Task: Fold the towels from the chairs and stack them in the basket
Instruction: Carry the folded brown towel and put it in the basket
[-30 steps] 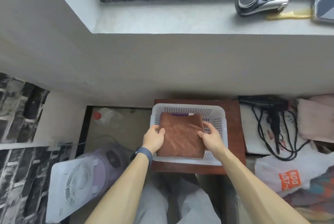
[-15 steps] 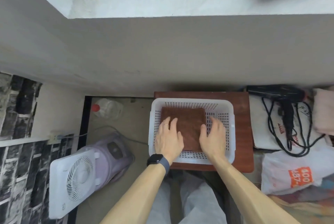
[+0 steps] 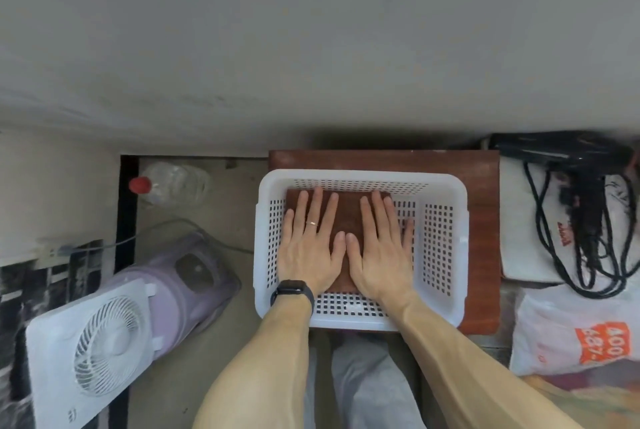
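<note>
Pressing was the step in hand, as I judged it: both hands lay open and flat, fingers straight and spread, gripping nothing; the left hand [image 3: 308,248] (a thin ring on one finger, a dark watch at the wrist) covered the left part of the brown towel [image 3: 346,217], and the right hand [image 3: 379,248] covered its right part, with the little finger lying past the towel's edge over the basket floor. The towel sat folded into a neat, flat rectangle inside the white perforated basket [image 3: 438,241], toward its left side and close to the far wall; whether other towels lay beneath it could not be told. The basket stood on a reddish wooden counter [image 3: 481,220]. The next move probably called for lifting both palms straight up, so the soft fold would not drag or open; then came fetching another towel, though no chair was in view.
</note>
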A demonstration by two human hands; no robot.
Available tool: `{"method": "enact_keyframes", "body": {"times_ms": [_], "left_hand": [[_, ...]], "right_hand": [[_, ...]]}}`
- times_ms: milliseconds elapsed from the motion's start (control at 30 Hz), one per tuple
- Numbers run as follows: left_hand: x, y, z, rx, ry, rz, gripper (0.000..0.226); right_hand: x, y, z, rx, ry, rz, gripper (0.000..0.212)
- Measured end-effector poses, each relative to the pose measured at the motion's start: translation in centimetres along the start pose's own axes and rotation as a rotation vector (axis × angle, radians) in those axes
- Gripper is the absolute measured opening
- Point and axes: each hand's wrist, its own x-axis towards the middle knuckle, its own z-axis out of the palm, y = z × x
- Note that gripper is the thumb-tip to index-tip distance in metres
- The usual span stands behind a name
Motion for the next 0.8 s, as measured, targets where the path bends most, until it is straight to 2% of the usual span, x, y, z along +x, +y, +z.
{"method": "enact_keyframes", "body": {"times_ms": [400, 533, 667, 733, 800], "left_hand": [[0.5, 0.0, 0.4, 0.014, -0.002, -0.026, 0.064], [0.2, 0.4, -0.3, 0.007, -0.021, -0.016, 0.063], [-1.8, 0.6, -3.5, 0.037, -0.023, 0.067, 0.063], [-4.1, 0.2, -5.4, 0.036, 0.006, 0.125, 0.071], [-7.3, -0.5, -7.5, -0.006, 0.054, 0.096, 0.080]], "right_hand": [[0.5, -0.2, 0.3, -0.010, -0.015, 0.005, 0.064], [0.2, -0.3, -0.5, -0.035, -0.083, -0.013, 0.064], [-1.1, -1.2, -4.3, -0.045, -0.088, -0.048, 0.064], [-2.9, -1.7, -7.0, -0.011, -0.027, -0.087, 0.059], [-5.2, -2.3, -9.6, 0.032, 0.019, -0.143, 0.054]]}}
